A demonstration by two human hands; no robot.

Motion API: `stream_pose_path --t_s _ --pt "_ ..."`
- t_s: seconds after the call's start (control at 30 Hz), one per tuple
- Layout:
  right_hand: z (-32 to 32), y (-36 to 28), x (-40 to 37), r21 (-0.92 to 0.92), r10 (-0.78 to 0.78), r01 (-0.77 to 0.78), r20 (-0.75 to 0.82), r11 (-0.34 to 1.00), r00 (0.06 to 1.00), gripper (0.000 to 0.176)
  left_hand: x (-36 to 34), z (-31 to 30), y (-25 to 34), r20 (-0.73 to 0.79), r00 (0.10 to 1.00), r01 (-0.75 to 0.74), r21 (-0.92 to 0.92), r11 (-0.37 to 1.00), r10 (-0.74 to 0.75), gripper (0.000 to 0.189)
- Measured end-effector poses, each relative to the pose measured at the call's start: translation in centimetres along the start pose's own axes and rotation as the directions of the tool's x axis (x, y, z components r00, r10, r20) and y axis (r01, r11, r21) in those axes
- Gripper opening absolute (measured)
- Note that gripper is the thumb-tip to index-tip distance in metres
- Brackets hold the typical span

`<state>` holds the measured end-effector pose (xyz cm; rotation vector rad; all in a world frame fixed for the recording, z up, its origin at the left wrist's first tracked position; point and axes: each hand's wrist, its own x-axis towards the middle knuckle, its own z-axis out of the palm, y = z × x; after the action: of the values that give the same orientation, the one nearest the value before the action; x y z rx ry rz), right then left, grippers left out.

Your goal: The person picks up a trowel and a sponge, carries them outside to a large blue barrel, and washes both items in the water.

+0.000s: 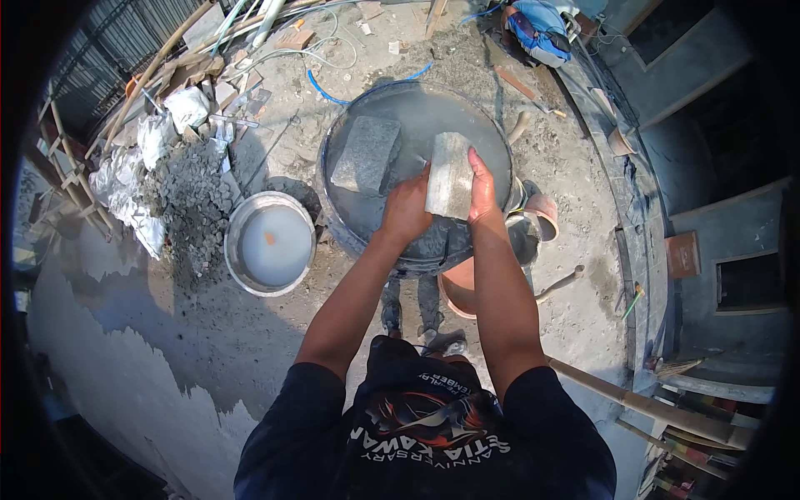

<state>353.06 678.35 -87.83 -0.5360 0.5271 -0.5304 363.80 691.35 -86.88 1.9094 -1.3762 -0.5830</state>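
Observation:
Both my hands grip a pale grey stone block over a wide round tub of cloudy water. My left hand is pressed against the block's left side, its fingertips partly hidden behind it. On the right side, my right hand holds the edge with the thumb pointing up. A second rough grey block sits in the tub to the left of my hands, its top above the water. The block's underside is hidden from me.
Left of the tub stands a bucket of milky water. Beyond it lies a heap of rubble with white sacks. A reddish container is tucked by the tub's near side. Bamboo poles lie at lower right.

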Motion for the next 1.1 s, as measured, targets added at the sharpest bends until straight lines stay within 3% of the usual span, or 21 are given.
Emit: stream_pose_path --t_s 0.13,0.2,0.23,0.3,0.33,0.37,0.4,0.43,0.5,0.63,0.7,0.73,0.8,0.83,0.9,0.93,1.0,1.03,1.07,1.1 --pt "-0.4 0.6 0.4 0.067 -0.050 0.047 0.037 0.997 0.998 0.057 -0.9 -1.2 0.6 0.036 0.988 -0.144 -0.109 0.984 0.148 0.057" --pt "0.2 0.7 0.1 0.067 -0.093 0.090 0.041 0.994 0.995 0.057 -0.9 0.4 -0.7 -0.286 0.890 -0.381 -0.042 0.924 0.354 0.061" --pt "0.4 0.7 0.0 0.087 -0.110 0.105 0.064 0.991 0.992 0.058 -1.0 0.5 -0.6 -0.287 0.891 -0.378 -0.039 0.925 0.352 0.061" --pt "0.8 0.8 -0.1 0.109 -0.127 0.117 0.091 0.987 0.988 0.058 -1.3 0.8 -0.4 -0.428 0.842 -0.186 0.340 0.922 0.328 0.066" --pt "0.9 0.7 -0.2 0.094 -0.140 0.131 0.093 0.987 0.986 0.058 -1.0 1.3 -1.0 -0.430 0.841 -0.184 0.342 0.921 0.328 0.066" --pt "0.8 0.6 -0.3 0.081 -0.153 0.145 0.095 0.986 0.984 0.059 -0.5 2.0 -1.8 -0.426 0.889 -0.149 0.086 0.985 0.171 0.068" --pt "0.8 0.6 -0.3 0.083 -0.152 0.144 0.097 0.986 0.984 0.059 -0.1 2.7 -2.7 -0.379 0.925 -0.091 -0.174 0.981 0.019 0.070" --pt "0.7 0.7 -0.2 0.097 -0.134 0.125 0.093 0.987 0.987 0.059 -0.3 2.2 -1.9 -0.381 0.924 -0.090 -0.172 0.981 0.018 0.070" --pt "0.6 0.6 0.3 0.110 -0.120 0.110 0.097 0.988 0.988 0.060 -0.3 0.3 0.3 -0.185 0.964 0.137 -0.261 0.956 -0.189 0.063" --pt "-0.8 0.4 0.7 0.092 -0.156 0.146 0.116 0.985 0.981 0.058 3.1 -0.5 -1.0 -0.045 0.984 0.167 -0.118 0.979 -0.173 0.060" --pt "-0.9 0.2 0.6 0.106 -0.164 0.151 0.124 0.983 0.979 0.057 5.3 0.6 -3.1 0.264 0.928 0.371 -0.565 0.737 -0.264 0.057" --pt "-0.7 0.1 0.3 0.129 -0.221 0.205 0.124 0.970 0.967 0.061 5.8 0.6 -3.5 0.262 0.928 0.369 -0.567 0.736 -0.264 0.057" --pt "-0.2 0.0 -0.2 0.151 -0.277 0.258 0.125 0.954 0.953 0.064 6.6 0.7 -4.3 0.399 0.890 0.455 -0.734 0.505 -0.221 0.069" --pt "0.0 -0.1 -0.3 0.146 -0.289 0.271 0.112 0.951 0.951 0.066 6.7 0.2 -3.8 0.399 0.890 0.454 -0.732 0.507 -0.221 0.069" --pt "0.1 0.1 -0.7 0.146 -0.303 0.289 0.088 0.946 0.949 0.067 6.6 -1.0 -2.6 0.473 0.748 0.611 -0.764 0.206 -0.466 0.079" --pt "0.2 0.0 -0.8 0.152 -0.321 0.307 0.080 0.939 0.943 0.062 7.2 -0.5 -3.0 0.478 0.746 0.617 -0.758 0.212 -0.464 0.079" --pt "-0.1 -0.1 -1.0 0.167 -0.351 0.338 0.057 0.926 0.935 0.056 9.6 2.2 -5.2 0.209 0.723 0.617 -0.624 0.479 -0.659 0.080" --pt "-0.2 -0.1 -1.1 0.187 -0.334 0.315 0.080 0.930 0.939 0.056 11.4 4.0 -7.9 0.218 0.725 0.623 -0.612 0.487 -0.653 0.080" --pt "-0.3 -0.1 -1.0 0.205 -0.318 0.293 0.105 0.934 0.942 0.056 13.4 5.8 -11.5 0.239 0.845 0.530 -0.257 0.808 -0.479 0.074" --pt "-0.5 0.0 -1.1 0.207 -0.305 0.277 0.121 0.938 0.944 0.056 14.8 6.6 -13.5 0.336 0.896 0.265 0.121 0.957 -0.290 0.068"
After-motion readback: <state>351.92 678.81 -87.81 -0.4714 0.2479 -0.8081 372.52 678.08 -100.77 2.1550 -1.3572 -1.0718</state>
